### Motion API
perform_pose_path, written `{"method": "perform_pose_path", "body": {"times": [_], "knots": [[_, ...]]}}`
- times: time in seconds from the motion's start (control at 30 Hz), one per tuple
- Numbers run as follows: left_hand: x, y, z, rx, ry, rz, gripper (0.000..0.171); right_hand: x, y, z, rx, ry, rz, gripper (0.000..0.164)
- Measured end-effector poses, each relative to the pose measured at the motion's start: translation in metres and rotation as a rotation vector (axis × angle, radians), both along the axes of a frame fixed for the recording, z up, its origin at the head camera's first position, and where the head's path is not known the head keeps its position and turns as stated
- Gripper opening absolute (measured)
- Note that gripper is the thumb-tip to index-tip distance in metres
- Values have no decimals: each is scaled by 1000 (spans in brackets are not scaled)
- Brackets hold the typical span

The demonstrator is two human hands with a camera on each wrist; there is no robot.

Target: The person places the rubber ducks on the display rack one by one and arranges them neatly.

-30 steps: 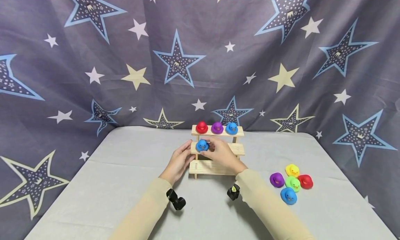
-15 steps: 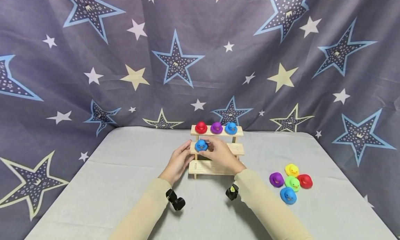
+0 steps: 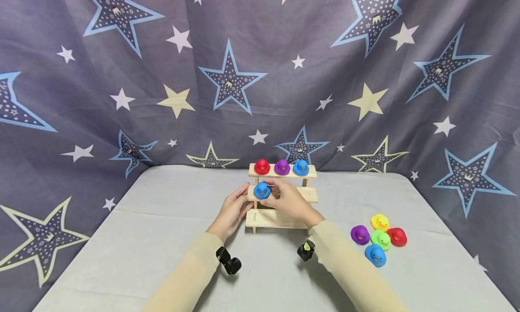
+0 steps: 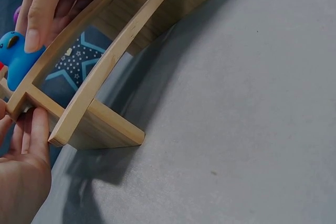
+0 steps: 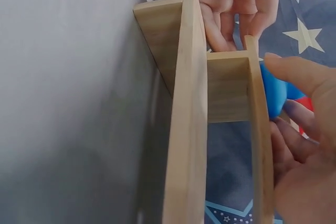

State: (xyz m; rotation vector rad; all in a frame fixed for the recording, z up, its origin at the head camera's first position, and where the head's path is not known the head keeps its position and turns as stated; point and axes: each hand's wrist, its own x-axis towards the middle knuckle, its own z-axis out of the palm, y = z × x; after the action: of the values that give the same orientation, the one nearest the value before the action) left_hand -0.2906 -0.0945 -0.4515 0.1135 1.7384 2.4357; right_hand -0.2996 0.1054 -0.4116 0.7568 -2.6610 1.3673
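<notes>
A blue rubber duck (image 3: pixel 262 190) sits at the left end of the middle shelf of a three-step wooden display stand (image 3: pixel 276 218). My right hand (image 3: pixel 289 200) is just right of it, thumb and fingers spread about its side; in the right wrist view the thumb (image 5: pixel 294 72) and fingers lie apart around the blue duck (image 5: pixel 273 90). My left hand (image 3: pixel 232 210) grips the left end of that shelf, with fingers under the board in the left wrist view (image 4: pixel 31 145). On the top shelf stand a red duck (image 3: pixel 262 166), a purple duck (image 3: pixel 282 167) and another blue duck (image 3: pixel 301 167).
On the grey cloth to the right lies a group of ducks: yellow (image 3: pixel 379 221), purple (image 3: pixel 360 234), green (image 3: pixel 381 239), red (image 3: pixel 397 236) and blue (image 3: pixel 375 255). A star-patterned curtain (image 3: pixel 260 122) hangs behind the table.
My right hand has loosened and shifted slightly right, its thumb drawing off the blue duck's front. The duck stays on the middle shelf. My left hand keeps its place at the shelf end.
</notes>
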Motion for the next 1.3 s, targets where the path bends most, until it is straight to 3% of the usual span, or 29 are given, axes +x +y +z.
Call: {"method": "perform_pose_path", "body": {"times": [0.37,0.63,0.8,1.3], "knots": [[-1,2,-1,-8,0,7,55,16,22,11,74,13,23,66],[0,1,-1,-8,-4,18,55,25,50,23,97,3,126,62],[0,0,0,-5,4,17,55,28,71,28,114,5,144,61],[0,-1,0,-12,-1,10,55,45,137,25,207,-3,199,44]]}}
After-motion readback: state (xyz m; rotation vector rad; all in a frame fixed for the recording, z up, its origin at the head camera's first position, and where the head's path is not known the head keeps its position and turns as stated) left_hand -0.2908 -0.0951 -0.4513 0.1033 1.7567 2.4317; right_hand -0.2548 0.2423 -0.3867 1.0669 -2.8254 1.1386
